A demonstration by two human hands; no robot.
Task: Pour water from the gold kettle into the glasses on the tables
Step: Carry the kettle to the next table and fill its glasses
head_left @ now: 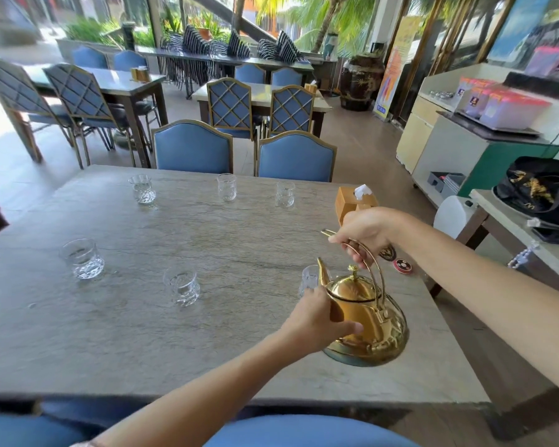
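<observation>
Gold kettle [365,321] tilted, spout toward far-left glass [310,279]; both hands gripping.

The glass [309,279] just beyond the left hand [317,321] is showing only its upper left part; the gold kettle [365,321] and that hand's fingers [347,329] are covering the rest, so its water level cannot be told. The kettle's base is hiding the bench [175,333] beneath it. The right hand [365,230] is masking the lower part of the wooden tissue box [347,201] behind it and the top of the kettle's handle [373,272]. Two round objects [397,259] under the right wrist are too small to identify.
</observation>
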